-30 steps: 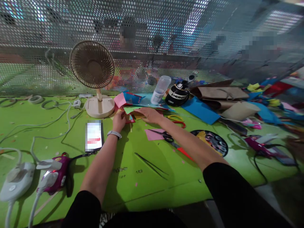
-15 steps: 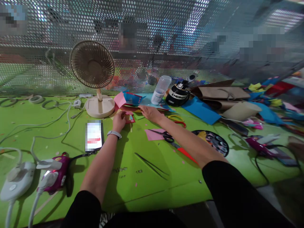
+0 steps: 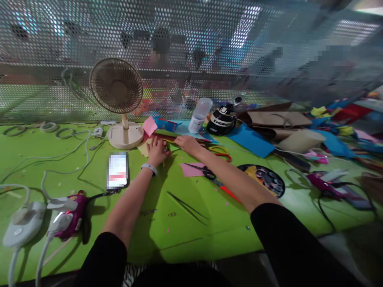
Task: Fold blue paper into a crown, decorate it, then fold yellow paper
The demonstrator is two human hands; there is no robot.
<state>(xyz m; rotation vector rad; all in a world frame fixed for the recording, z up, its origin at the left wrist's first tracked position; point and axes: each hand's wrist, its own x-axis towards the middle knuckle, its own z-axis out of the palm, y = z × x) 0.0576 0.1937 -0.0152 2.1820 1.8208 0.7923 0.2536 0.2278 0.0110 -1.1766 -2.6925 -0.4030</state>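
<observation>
My left hand (image 3: 157,152) lies over small pieces of coloured paper at the back of the table, its fingers spread, covering most of a red piece. Beside it is a cream paper scrap (image 3: 144,149). My right hand (image 3: 188,145) is closed at the near edge of the stacked coloured paper (image 3: 204,138); its fingertips are partly hidden. A pink sheet (image 3: 151,125) and a blue patterned paper piece (image 3: 166,124) lie just behind the hands. Under my right forearm, black scissors (image 3: 208,172) rest on a pink paper (image 3: 190,169). Tweezers (image 3: 187,207) lie nearer me.
A fan (image 3: 127,135) stands at the back left, with a phone (image 3: 117,171) in front. A clear bottle (image 3: 196,123) and a black jug (image 3: 222,121) stand behind the paper. A round black tray (image 3: 277,179) is at right. Cables and plugs (image 3: 61,203) occupy the left.
My left hand has moved slightly right and spread its fingers over the red paper piece. My right hand stays at the stack's edge. The view has shifted slightly.
</observation>
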